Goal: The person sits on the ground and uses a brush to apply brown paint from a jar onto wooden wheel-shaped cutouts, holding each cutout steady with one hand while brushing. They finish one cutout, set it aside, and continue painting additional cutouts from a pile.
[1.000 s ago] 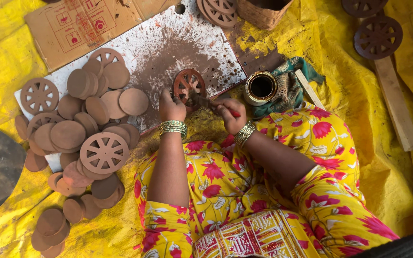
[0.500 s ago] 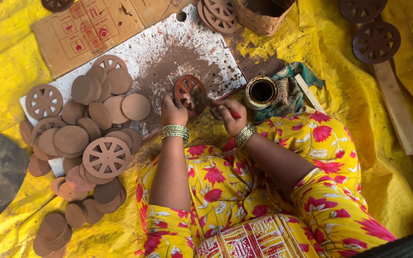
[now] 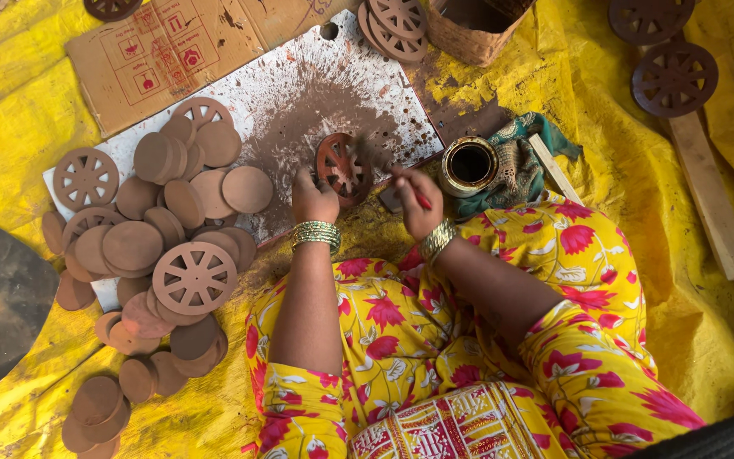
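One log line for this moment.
left hand: holds spoked clay wheel | right hand: red-handled brush on wheel

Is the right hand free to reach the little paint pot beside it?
Probably yes: the small round pot sits just beside the right hand, with nothing between them. That hand is already holding a brush, so only its tip would go in.

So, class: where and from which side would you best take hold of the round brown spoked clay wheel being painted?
Grip the round brown spoked clay wheel by its left rim, coming from the left, as the left hand does. It is tilted up off the board, and the right hand brushes from the right, so that side stays free.
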Motion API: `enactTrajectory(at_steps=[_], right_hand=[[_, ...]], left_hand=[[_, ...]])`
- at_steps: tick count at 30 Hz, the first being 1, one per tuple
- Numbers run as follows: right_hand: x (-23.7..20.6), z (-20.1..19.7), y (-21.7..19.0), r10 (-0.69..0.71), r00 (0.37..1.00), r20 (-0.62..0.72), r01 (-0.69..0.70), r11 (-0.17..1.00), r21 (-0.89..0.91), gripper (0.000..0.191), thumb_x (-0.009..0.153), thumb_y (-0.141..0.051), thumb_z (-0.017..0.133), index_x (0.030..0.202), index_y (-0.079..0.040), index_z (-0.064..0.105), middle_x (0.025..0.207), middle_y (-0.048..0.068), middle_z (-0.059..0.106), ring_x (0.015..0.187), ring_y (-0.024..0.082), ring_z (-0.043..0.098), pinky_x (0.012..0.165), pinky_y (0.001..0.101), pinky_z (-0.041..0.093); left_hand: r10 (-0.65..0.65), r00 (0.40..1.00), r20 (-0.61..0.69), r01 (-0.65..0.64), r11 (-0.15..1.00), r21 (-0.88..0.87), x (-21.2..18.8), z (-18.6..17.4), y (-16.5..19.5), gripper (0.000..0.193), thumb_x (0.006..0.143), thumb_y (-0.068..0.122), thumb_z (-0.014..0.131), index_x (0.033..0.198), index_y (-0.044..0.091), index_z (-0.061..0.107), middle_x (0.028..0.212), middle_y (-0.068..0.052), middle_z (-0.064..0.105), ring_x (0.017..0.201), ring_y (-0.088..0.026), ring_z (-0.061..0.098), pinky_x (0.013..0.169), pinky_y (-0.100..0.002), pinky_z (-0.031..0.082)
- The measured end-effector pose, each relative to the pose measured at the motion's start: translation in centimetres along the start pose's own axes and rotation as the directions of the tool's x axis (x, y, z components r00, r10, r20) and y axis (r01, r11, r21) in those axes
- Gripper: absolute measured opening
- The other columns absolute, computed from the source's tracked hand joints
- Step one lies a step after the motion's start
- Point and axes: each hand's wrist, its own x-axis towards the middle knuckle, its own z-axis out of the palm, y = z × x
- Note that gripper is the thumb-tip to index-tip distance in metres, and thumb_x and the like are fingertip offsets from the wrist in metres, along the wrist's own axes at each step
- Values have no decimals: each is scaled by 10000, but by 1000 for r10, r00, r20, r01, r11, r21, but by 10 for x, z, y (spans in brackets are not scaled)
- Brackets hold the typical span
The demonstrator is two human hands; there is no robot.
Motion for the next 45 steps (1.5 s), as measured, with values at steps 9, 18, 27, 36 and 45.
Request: enactTrajectory(at_steps=[9,18,27,36,45], right_hand=[[-14,-1,9,28,976,214,-51,993,103,278,1051,-171,558,1192,21,701,943,56,696,843,129,642,776,285,543],[14,-2,1,90,996,8,-90,992,93,310,1071,-202,553,1274,-6,683,950,67,694,821,119,629,759,282,532],[-20,-8,1,56,981,184,-79,989,122,301,1075,-174,542,1205,30,722,960,83,739,850,131,680,793,294,572],[-4,2,-9,122,986,117,-92,968,-235,291,1048,-202,528,1133,-12,731,885,73,730,738,137,680,689,296,603],[0,-14,-12,11,999,39,-7,994,-106,251,1035,-159,565,1148,19,701,922,100,741,760,143,683,697,301,575]], left_hand=[[-62,996,56,64,998,-21,0,-1,1,323,901,85,582,1208,-13,556,1154,-278,635,1005,-477,643,813,-541,516],[-4,1000,4,4,1000,24,-1,0,-3,339,894,97,616,1213,-10,575,1129,-291,643,1015,-499,623,830,-558,502],[24,999,-31,-23,999,44,-3,2,-5,442,894,104,632,1311,-10,540,1214,-304,618,1078,-503,608,883,-545,505],[-136,980,147,130,990,50,-2,-6,4,316,928,87,570,1228,-9,561,1166,-265,662,1063,-467,651,880,-539,513],[-146,985,92,140,988,62,-3,-4,2,327,917,93,592,1226,-10,566,1143,-268,668,1041,-475,646,871,-540,514]])
